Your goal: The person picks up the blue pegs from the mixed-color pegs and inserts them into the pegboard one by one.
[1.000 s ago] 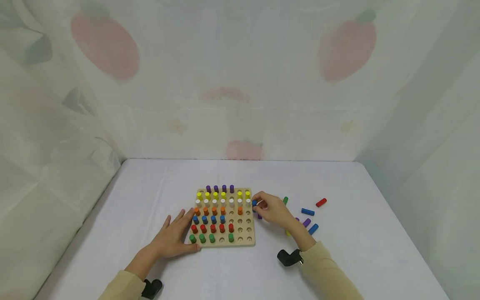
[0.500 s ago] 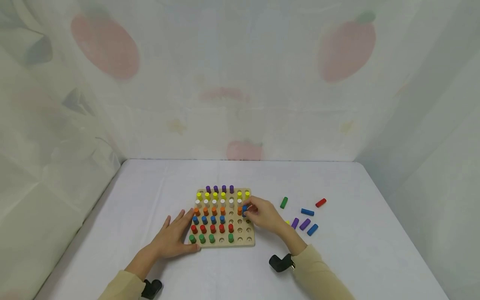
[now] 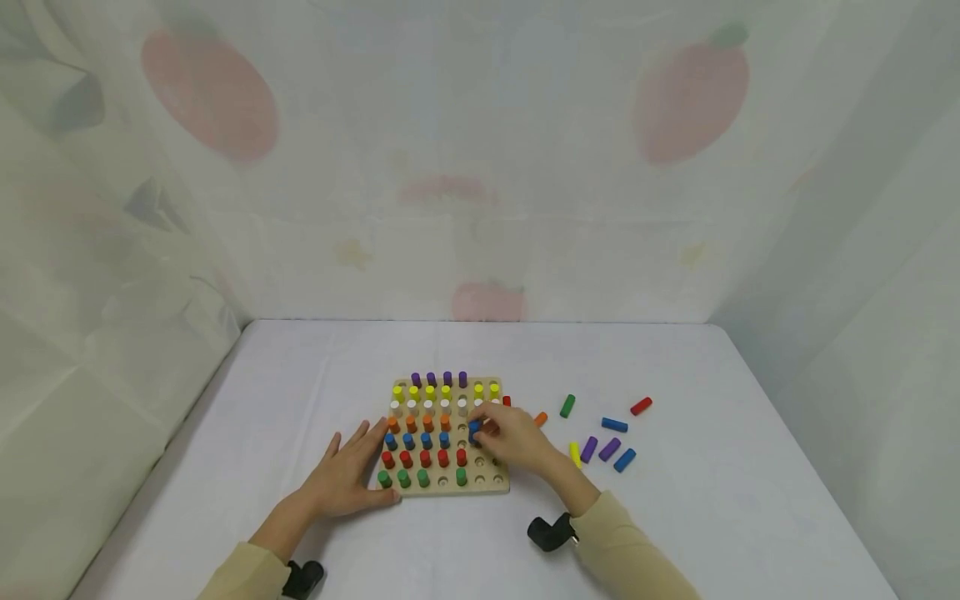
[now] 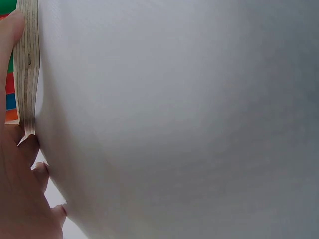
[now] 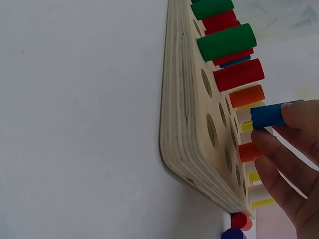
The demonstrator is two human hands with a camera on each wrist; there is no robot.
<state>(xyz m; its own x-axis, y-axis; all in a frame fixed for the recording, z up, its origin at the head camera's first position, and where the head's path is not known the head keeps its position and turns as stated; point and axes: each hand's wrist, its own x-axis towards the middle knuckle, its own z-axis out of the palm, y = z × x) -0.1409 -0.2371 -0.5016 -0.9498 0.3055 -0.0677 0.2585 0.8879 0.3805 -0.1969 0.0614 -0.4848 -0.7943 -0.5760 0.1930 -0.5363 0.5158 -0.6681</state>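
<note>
Sheeting [image 3: 570, 250] with fruit prints [image 3: 693, 104] hangs behind the white table [image 3: 307, 367] and pegboard [image 3: 490, 470].

Sheet-walled booth [image 3: 480, 108], white-covered table [image 3: 750, 500]

Low passage is available on the bench [image 3: 442, 554] along the near side of the pegboard [image 3: 489, 472], between the forearms [image 3: 279, 527], and along its far side. At the pegboard's left edge, the left hand [image 3: 341, 477] obstructs access. Over its right half, the right hand [image 3: 517, 437] with a blue peg [image 3: 474, 432] blocks entry from above. Upright pegs [image 3: 425, 457] obstruct low travel across the pegboard; loose pegs [image 3: 610, 449] obstruct it to the right.
</note>
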